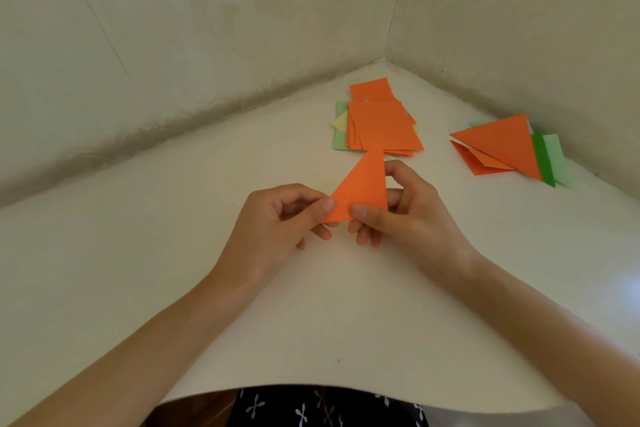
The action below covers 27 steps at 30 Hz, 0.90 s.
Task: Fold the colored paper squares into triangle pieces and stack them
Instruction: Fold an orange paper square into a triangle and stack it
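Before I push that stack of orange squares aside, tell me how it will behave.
The stack of orange squares lies fanned unevenly, so a push would probably scatter sheets rather than shift them together. The sheets look thin, so likely light and floppy when lifted by one edge.

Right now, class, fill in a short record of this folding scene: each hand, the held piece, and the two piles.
left hand: pinches the left corner of the orange triangle
right hand: pinches its lower edge
paper squares: loose pile beyond the hands, orange on top
folded stack: right of the squares, orange piece on top
table: white, set in a wall corner
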Motion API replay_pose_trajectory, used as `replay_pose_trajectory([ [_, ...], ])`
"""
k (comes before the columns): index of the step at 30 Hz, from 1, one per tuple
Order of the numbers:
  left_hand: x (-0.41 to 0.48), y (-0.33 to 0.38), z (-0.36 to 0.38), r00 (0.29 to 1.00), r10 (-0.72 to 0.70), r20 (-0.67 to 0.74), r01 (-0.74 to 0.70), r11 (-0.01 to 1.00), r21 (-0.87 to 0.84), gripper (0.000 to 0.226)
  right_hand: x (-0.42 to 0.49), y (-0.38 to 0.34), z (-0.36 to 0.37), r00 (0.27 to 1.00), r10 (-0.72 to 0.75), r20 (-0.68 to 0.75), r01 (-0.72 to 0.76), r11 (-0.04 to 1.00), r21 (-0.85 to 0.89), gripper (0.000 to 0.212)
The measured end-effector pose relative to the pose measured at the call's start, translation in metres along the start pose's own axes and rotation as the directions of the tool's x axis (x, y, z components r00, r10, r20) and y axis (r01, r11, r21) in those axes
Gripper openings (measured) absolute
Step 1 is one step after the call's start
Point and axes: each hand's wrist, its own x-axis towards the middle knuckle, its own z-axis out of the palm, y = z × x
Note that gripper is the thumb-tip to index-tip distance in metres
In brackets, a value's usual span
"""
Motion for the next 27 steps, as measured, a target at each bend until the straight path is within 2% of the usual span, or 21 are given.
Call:
replay_pose_trajectory([
  [6, 0.000, -0.005, 0.001, 0.989, 0.035, 0.142, -0.053, 0.991, 0.121, 0.013, 0.003, -0.001, -0.003, 0.990, 0.086, -0.109, -0.075, 0.992, 0.099, 0.019],
  [9, 0.001, -0.006, 0.000, 0.986, 0.044, 0.158, -0.063, 0.991, 0.115, 0.012, 0.004, 0.003, -0.005, 0.987, 0.104, -0.123, -0.080, 0.980, 0.184, 0.014],
  [13, 0.001, -0.006, -0.001, 0.985, 0.045, 0.166, -0.065, 0.991, 0.115, 0.011, 0.004, 0.005, -0.006, 0.979, 0.091, -0.183, -0.054, 0.978, 0.200, 0.011],
  [17, 0.001, -0.007, -0.003, 0.984, 0.043, 0.172, -0.062, 0.992, 0.108, 0.011, 0.007, 0.002, -0.010, 0.970, 0.102, -0.221, -0.048, 0.970, 0.237, 0.019],
  [22, 0.002, -0.008, -0.003, 0.986, 0.030, 0.166, -0.049, 0.992, 0.113, 0.011, 0.006, 0.001, -0.009, 0.973, 0.094, -0.209, -0.051, 0.977, 0.206, 0.027],
  [27, 0.004, -0.008, -0.005, 0.989, 0.040, 0.145, -0.067, 0.980, 0.188, 0.012, 0.006, 0.001, -0.009, 0.970, 0.012, -0.243, -0.010, 1.000, 0.008, 0.024],
])
